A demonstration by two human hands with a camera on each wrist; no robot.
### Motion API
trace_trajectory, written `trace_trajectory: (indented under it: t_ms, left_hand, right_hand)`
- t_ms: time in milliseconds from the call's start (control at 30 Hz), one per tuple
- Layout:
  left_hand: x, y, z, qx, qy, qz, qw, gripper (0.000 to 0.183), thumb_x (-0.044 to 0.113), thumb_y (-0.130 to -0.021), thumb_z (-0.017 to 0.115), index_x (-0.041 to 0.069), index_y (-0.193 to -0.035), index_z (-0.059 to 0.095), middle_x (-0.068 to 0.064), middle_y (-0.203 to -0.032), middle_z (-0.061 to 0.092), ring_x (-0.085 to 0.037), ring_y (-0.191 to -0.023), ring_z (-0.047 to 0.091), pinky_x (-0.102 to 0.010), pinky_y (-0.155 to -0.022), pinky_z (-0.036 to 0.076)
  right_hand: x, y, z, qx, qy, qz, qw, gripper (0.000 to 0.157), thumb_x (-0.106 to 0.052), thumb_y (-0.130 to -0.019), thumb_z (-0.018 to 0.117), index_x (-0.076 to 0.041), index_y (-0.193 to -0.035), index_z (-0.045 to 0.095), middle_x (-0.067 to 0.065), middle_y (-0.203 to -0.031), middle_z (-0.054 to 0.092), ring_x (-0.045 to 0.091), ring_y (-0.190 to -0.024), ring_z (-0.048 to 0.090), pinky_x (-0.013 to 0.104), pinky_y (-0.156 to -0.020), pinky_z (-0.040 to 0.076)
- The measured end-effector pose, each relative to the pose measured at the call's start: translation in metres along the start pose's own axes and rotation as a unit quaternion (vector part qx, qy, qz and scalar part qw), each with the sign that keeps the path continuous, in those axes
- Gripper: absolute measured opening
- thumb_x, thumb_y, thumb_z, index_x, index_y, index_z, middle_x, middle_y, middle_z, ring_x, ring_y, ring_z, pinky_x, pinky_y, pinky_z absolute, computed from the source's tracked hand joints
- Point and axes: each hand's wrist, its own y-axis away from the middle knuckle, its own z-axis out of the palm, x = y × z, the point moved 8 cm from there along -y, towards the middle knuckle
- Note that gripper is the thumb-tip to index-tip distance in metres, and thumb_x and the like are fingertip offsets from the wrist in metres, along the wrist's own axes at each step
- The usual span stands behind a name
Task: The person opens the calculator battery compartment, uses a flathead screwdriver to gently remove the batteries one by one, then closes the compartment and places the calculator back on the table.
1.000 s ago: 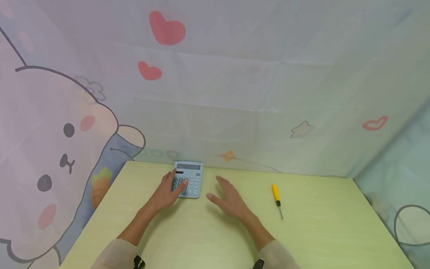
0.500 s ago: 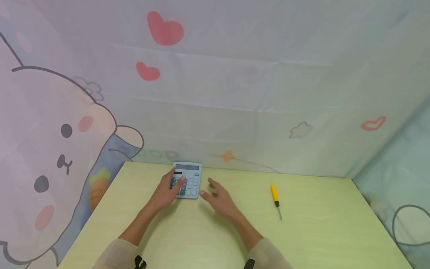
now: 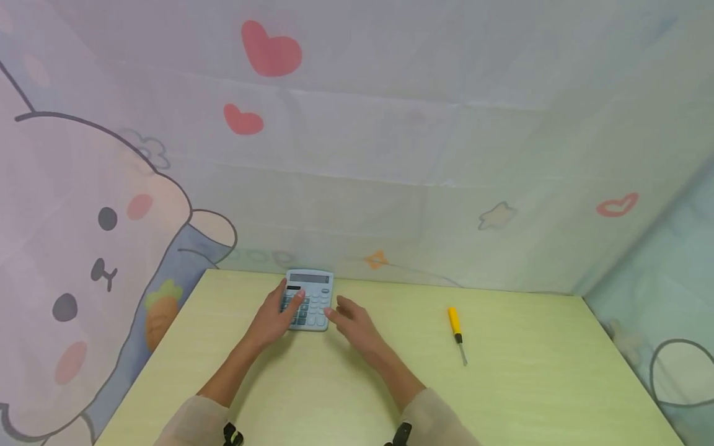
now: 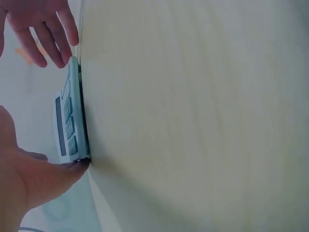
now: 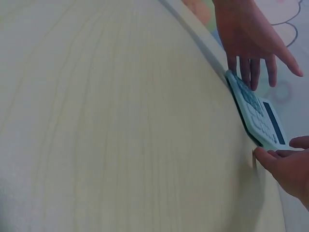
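A light blue calculator [image 3: 317, 302] lies flat near the table's far edge, its display at the top. Along its left edge are the fingers of my left hand [image 3: 273, 321], and the thumb extends over the keys. In the right wrist view, that left hand [image 5: 247, 31] has straight fingers pointing down at the calculator's edge. My right hand [image 3: 358, 329] is at the calculator's right side, thumb close to the lower right corner. The left wrist view shows the right hand [image 4: 39, 19] with fingers extended, their tips beside the calculator [image 4: 72, 113].
A screwdriver [image 3: 455, 323] with a yellow handle lies on the pale yellow-green table [image 3: 530, 371], to the right. A printed curtain [image 3: 390, 155] with hearts and a cartoon bear hangs right behind the far edge.
My right hand has moved left, from over the bare table to the calculator's right side. The left hand stays at the left edge. The calculator and screwdriver keep their places on the table.
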Motion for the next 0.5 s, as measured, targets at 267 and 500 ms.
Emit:
trace_trajectory:
  t_ms: [267,500]
  left_hand:
    - [-0.006,0.000,0.003,-0.026,-0.009,-0.057,0.9980,0.102,0.078,-0.092,0.031,0.007,-0.160,0.004,-0.017,-0.164,0.013,-0.038,-0.149,0.015,-0.059,-0.115,0.019]
    - [-0.008,0.000,0.002,-0.034,0.010,-0.082,0.9960,0.106,0.082,-0.089,0.031,0.010,-0.160,0.002,-0.014,-0.165,0.010,-0.037,-0.149,0.015,-0.060,-0.115,0.019]
  right_hand:
    - [0.004,-0.002,0.006,-0.011,-0.081,0.026,0.996,0.092,-0.055,-0.092,0.064,0.003,-0.153,0.028,0.021,-0.159,0.027,0.031,-0.143,0.033,0.048,-0.110,0.036]
    - [0.003,-0.006,0.011,-0.014,-0.110,0.031,0.993,0.078,-0.046,-0.095,0.064,0.005,-0.148,0.038,0.019,-0.153,0.037,0.029,-0.139,0.039,0.048,-0.110,0.037]
